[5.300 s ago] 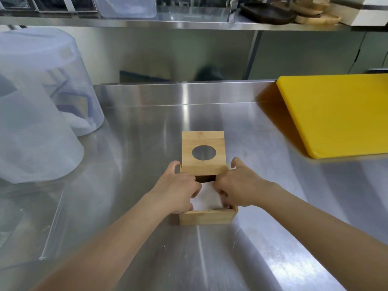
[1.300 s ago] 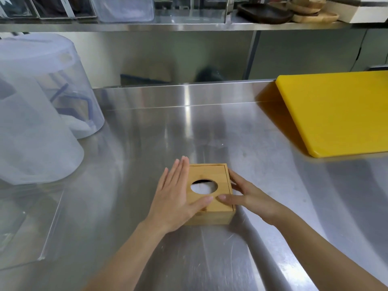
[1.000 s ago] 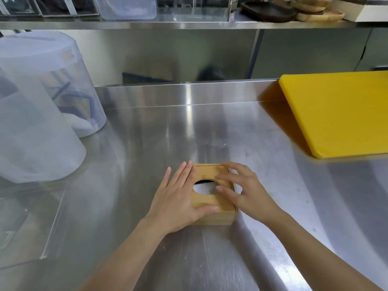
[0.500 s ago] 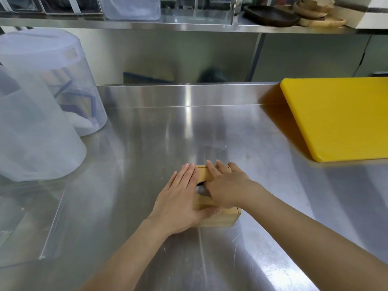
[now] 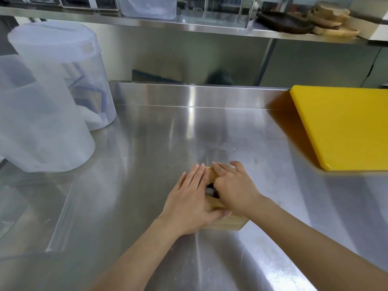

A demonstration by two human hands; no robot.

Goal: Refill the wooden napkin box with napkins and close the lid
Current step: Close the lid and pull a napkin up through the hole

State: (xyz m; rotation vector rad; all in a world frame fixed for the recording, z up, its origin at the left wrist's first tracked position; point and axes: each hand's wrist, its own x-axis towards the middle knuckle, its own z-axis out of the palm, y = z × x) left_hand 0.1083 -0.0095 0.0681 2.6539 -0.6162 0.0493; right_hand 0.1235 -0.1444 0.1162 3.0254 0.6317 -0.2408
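Note:
The wooden napkin box (image 5: 227, 224) stands on the steel counter (image 5: 147, 164) near its front, with its lid down. My two hands cover most of it. My left hand (image 5: 189, 203) lies flat on the left half of the lid, fingers together and thumb along the front edge. Over the right half rests my right hand (image 5: 236, 190), its fingers curled at the lid's round hole. A sliver of white napkin (image 5: 209, 191) shows in the hole between my hands. Whether the right fingers pinch the napkin is hidden.
Two translucent plastic containers (image 5: 42, 127) stand at the left, one with a lid (image 5: 54, 38). A yellow cutting board (image 5: 346, 127) lies at the right. A clear plastic sheet (image 5: 31, 206) lies at the front left. A steel shelf (image 5: 189, 24) runs overhead.
The lid, open five seconds ago, is down on the box. My right hand moved from the box's right side onto the lid and over the hole. The left hand stayed flat.

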